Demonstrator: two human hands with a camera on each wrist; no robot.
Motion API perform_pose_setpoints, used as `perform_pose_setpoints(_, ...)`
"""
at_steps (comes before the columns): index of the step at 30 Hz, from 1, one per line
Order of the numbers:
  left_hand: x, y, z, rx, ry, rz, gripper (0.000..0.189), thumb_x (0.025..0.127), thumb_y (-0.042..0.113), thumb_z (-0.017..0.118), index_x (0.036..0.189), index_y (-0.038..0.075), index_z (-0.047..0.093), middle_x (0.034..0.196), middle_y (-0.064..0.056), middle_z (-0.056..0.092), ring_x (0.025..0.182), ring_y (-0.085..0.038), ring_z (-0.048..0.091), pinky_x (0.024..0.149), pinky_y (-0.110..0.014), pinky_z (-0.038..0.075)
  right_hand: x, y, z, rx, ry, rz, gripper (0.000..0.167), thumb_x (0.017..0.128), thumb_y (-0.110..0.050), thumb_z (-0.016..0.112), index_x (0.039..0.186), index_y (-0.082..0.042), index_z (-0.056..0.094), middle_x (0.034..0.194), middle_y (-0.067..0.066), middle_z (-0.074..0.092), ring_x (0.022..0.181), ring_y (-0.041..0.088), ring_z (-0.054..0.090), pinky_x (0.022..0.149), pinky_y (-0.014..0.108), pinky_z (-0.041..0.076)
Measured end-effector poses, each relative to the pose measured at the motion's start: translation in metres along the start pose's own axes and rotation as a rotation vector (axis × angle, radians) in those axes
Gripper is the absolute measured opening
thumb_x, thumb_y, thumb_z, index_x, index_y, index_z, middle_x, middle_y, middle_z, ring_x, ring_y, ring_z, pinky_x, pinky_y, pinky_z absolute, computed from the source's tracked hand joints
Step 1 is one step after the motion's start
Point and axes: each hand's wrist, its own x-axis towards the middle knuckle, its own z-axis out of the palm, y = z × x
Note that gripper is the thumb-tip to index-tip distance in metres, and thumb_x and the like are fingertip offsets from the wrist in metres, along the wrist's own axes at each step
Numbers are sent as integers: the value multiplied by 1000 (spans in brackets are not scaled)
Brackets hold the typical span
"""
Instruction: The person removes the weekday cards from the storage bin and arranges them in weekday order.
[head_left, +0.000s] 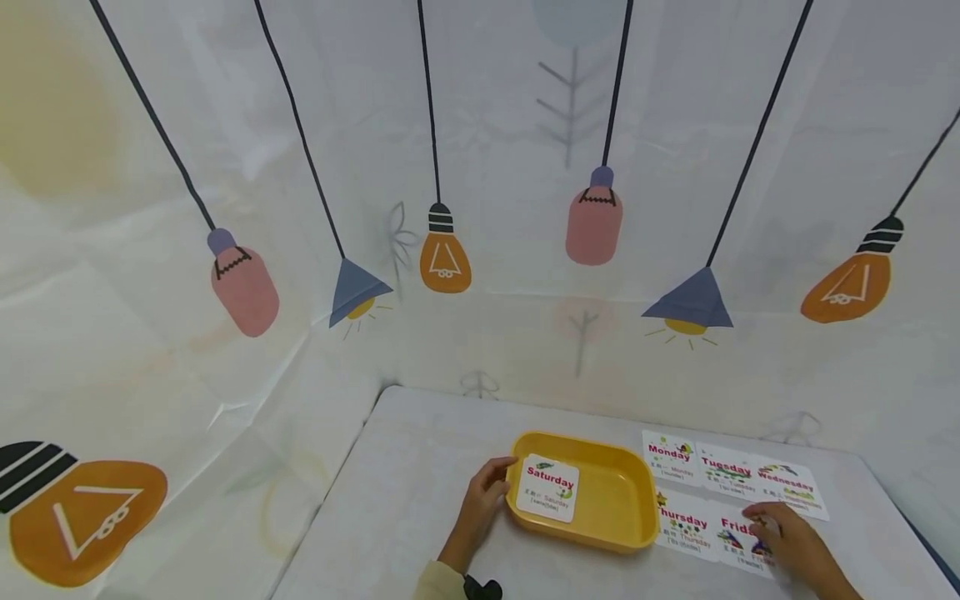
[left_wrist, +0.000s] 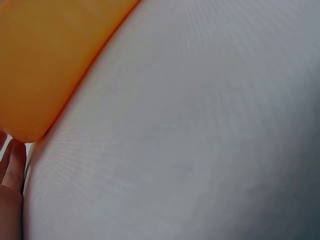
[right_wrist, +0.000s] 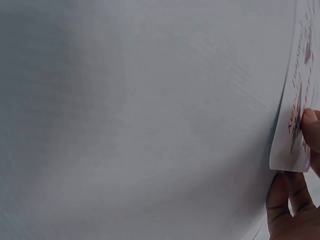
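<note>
A yellow tray (head_left: 600,537) stands on the white table, with a "Saturday" card (head_left: 548,503) in its left part. At the tray's left edge, my left hand (head_left: 480,508) grips the rim; in the left wrist view its fingers (left_wrist: 16,162) meet the tray's corner. My right hand (head_left: 798,546) is over the right end of the "Friday" card (head_left: 731,535) and covers part of its print. The right wrist view shows the thumb on top of a printed card (right_wrist: 290,150) and other fingers (right_wrist: 297,192) under its edge, pinching it.
Right of the tray, a "Thursday" card (head_left: 684,527) lies beside "Friday". Behind them is a row of "Monday" (head_left: 670,467), "Tuesday" (head_left: 724,483) and "Wednesday" (head_left: 787,496) cards. White sheets printed with hanging lamps (head_left: 446,262) border the table (head_left: 420,467) at the back and left.
</note>
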Motion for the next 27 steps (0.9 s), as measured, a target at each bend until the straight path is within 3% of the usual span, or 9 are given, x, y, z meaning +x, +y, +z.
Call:
perform_pose_setpoints(5,1,-2,0,-7,-5,-19,38,96,7,49,130,17,62,138,-3,61,128,-23,55,104,-12,41,-3,1,7,-96,103,-75,17,88,-10,70,103,-4,69,111,24,68,93,29,64,82,59,50)
perform_pose_setpoints(8,1,-2,0,-9,-6,-30,39,96,7,49,130,18,62,138,-2,61,129,-23,54,103,-12,41,-5,-1,9,-129,151,-117,16,85,-7,71,101,-6,69,108,22,70,87,25,64,78,56,52)
perform_pose_setpoints(15,-3,-3,3,10,2,-33,39,95,8,49,130,18,62,137,-1,61,127,-22,55,104,-15,42,-10,-5,14,-187,183,-147,16,86,-6,69,101,-3,72,110,24,70,102,48,63,79,55,43)
perform_pose_setpoints(21,0,-3,1,-29,-9,-12,40,95,5,49,131,14,62,138,-7,60,130,-27,55,104,-15,43,-12,-9,17,-207,238,-158,19,86,-4,69,104,0,72,107,25,69,100,50,63,76,52,40)
perform_pose_setpoints(27,2,-4,-1,-66,-34,10,42,94,0,48,132,12,61,138,-11,60,130,-32,54,102,-14,44,-13,-12,17,-206,234,-136,21,87,-5,69,107,-2,71,111,27,68,103,52,61,78,52,38)
